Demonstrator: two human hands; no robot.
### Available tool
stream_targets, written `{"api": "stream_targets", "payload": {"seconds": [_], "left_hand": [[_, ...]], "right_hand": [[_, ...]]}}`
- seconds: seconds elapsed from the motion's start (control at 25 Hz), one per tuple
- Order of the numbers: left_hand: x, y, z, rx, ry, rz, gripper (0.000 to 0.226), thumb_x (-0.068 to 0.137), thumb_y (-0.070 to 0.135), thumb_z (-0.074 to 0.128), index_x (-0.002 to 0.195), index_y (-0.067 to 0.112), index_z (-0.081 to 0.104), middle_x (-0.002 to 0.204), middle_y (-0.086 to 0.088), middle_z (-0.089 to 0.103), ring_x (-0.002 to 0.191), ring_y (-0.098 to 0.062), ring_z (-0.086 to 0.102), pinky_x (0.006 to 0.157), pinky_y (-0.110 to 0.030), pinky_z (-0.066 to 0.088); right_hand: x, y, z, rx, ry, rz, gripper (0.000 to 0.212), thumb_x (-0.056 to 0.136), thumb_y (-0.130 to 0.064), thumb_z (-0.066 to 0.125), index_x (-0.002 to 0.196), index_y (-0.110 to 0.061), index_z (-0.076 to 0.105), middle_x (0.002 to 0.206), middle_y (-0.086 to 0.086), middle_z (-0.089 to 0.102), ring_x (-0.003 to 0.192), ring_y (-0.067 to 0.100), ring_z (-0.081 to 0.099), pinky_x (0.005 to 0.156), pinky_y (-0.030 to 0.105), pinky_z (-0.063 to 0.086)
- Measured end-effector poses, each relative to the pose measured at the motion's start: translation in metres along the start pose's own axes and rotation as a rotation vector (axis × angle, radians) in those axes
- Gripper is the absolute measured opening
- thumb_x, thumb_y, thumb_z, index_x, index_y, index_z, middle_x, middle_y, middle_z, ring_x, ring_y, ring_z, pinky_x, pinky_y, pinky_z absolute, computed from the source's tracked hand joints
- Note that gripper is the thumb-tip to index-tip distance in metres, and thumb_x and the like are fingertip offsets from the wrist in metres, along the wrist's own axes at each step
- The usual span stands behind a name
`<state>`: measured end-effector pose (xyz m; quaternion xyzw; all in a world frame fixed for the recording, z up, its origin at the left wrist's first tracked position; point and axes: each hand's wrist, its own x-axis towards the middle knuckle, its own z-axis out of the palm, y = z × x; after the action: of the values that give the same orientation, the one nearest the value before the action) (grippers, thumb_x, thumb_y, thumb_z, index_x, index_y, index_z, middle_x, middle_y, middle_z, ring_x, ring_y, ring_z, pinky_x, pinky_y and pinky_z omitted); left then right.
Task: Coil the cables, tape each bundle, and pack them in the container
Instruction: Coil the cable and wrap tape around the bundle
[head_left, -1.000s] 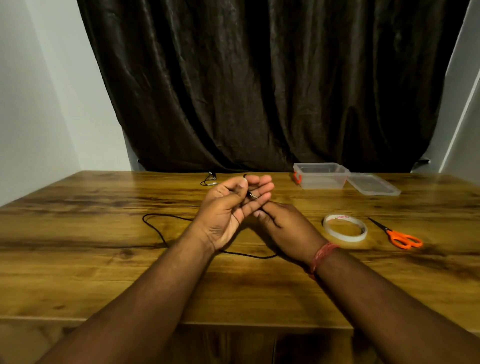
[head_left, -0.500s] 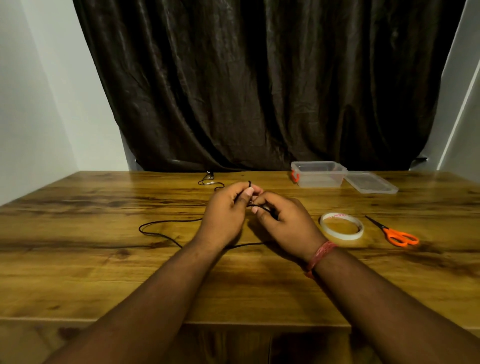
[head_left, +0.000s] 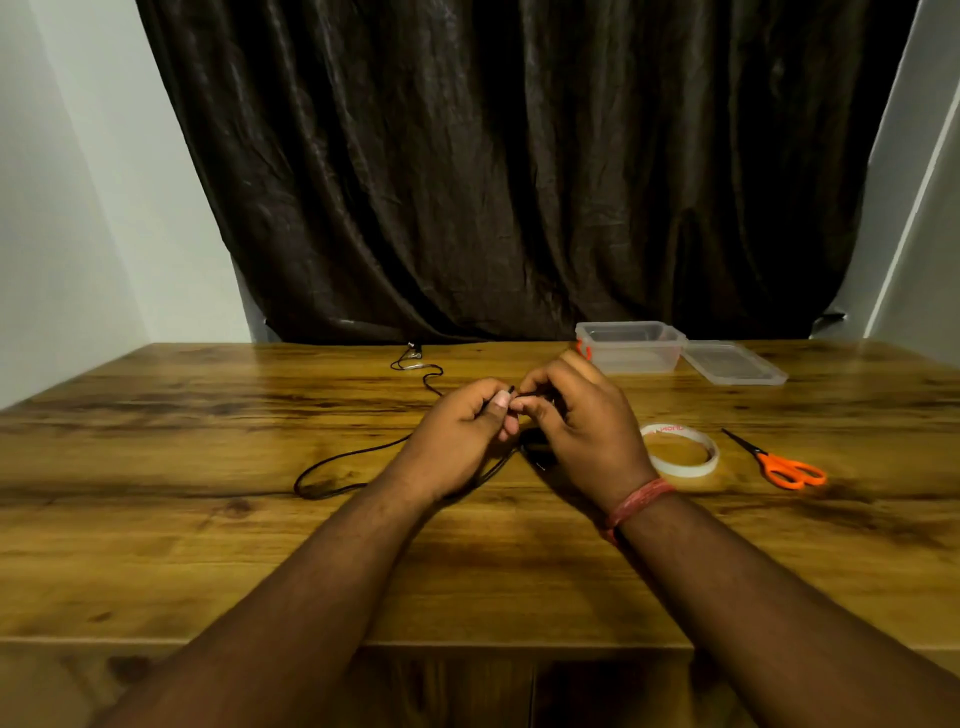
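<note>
A thin black cable (head_left: 332, 467) lies on the wooden table (head_left: 208, 519), looping left of my hands and trailing back to its far end (head_left: 413, 356) near the curtain. My left hand (head_left: 462, 431) pinches the cable's near end between thumb and fingers. My right hand (head_left: 576, 421) meets it fingertip to fingertip and holds the same cable; a small dark coil shows under its palm. A roll of clear tape (head_left: 680, 449) lies just right of my right hand. The clear plastic container (head_left: 628, 345) stands open at the back.
The container's lid (head_left: 732, 364) lies flat beside it on the right. Orange-handled scissors (head_left: 779, 465) rest right of the tape. A dark curtain (head_left: 519, 182) hangs behind the table's far edge. White walls flank both sides.
My left hand turned from palm-up open fingers to a closed pinch on the cable. My right hand rose from under it to meet it. The cable's loop on the table shifted.
</note>
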<state>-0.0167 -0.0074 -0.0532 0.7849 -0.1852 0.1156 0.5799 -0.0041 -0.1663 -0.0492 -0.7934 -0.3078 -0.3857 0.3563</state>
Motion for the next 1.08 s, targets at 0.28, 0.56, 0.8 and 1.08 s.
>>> {"api": "stream_targets", "payload": {"seconds": [0.28,0.56,0.8,1.08], "left_hand": [[-0.006,0.009,-0.008,-0.492,-0.244,-0.026,0.02,0.095,0.016,0.046,0.085,0.008,0.062,0.077,-0.008,0.067,0.068,-0.016,0.061,0.069,-0.034,0.05],[-0.001,0.027,-0.023,-0.906,0.006,0.062,0.022,0.098,0.01,0.041,0.088,0.008,0.061,0.078,-0.005,0.072,0.068,-0.011,0.07,0.063,-0.024,0.058],[0.007,0.018,-0.019,-0.675,0.231,0.092,0.022,0.103,0.013,0.042,0.102,0.009,0.064,0.09,-0.003,0.076,0.084,-0.012,0.072,0.072,-0.024,0.058],[0.004,0.012,-0.01,-0.132,0.278,0.087,0.023,0.103,0.013,0.046,0.096,0.02,0.067,0.09,0.007,0.073,0.084,0.001,0.069,0.07,-0.017,0.055]], "right_hand": [[0.003,0.0,0.0,0.127,0.063,0.042,0.009,0.093,-0.009,0.058,0.093,-0.012,0.066,0.09,-0.007,0.057,0.085,0.005,0.055,0.075,0.015,0.042],[-0.004,-0.007,0.016,0.306,-0.331,0.118,0.019,0.099,-0.011,0.054,0.113,-0.02,0.064,0.089,-0.027,0.057,0.083,-0.015,0.056,0.077,0.005,0.039],[-0.01,-0.013,0.017,0.619,-0.522,0.329,0.032,0.103,-0.013,0.045,0.132,-0.025,0.047,0.073,0.002,0.062,0.074,0.018,0.064,0.087,0.051,0.053],[-0.009,-0.015,0.019,0.646,-0.501,0.377,0.019,0.101,-0.018,0.047,0.114,-0.015,0.06,0.076,0.01,0.057,0.063,0.01,0.059,0.084,0.062,0.053]]}}
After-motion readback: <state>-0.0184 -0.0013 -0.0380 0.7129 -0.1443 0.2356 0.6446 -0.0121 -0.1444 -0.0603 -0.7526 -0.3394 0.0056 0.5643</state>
